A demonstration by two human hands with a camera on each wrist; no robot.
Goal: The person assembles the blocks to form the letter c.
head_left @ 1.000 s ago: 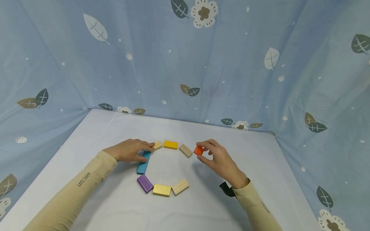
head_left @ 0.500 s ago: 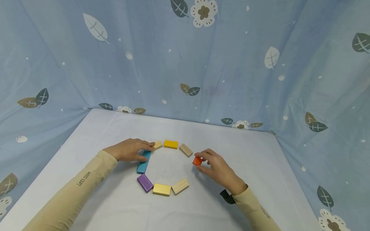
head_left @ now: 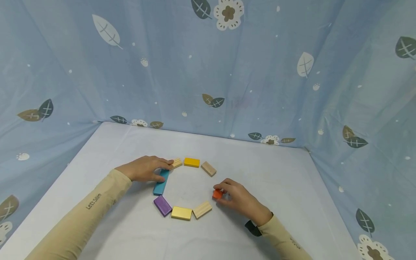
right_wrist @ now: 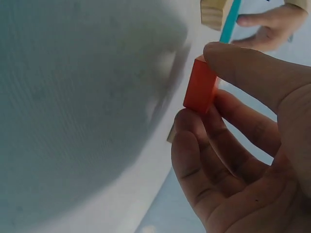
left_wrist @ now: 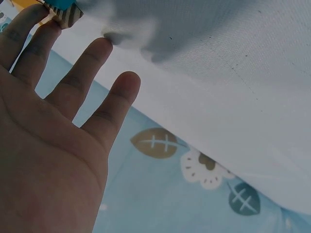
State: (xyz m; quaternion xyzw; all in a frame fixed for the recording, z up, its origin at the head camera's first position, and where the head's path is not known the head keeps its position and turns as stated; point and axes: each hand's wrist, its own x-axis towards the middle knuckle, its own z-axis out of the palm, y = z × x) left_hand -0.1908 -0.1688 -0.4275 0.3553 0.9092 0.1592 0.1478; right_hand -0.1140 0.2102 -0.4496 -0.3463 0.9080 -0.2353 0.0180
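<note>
My right hand pinches an orange-red block between thumb and fingers, at the right side of a ring of blocks. In the right wrist view the red block stands tilted between thumb and fingertips, over the white cloth. At the ring's left side my left hand has its fingers loosely extended. Its thumb touches a blue block, and its fingertips reach a ridged plain wood block. The left wrist view shows the left hand from the palm side, with the striped block end by its fingertips.
A yellow block and a plain wood block form the ring's far side. Along the near side lie a purple block, a pale yellow block and another wood block. A blue patterned curtain hangs behind the white table.
My right hand has moved toward the near side and slightly left with the red block, from beside the far wood block. The left hand and the other blocks have stayed in place.
</note>
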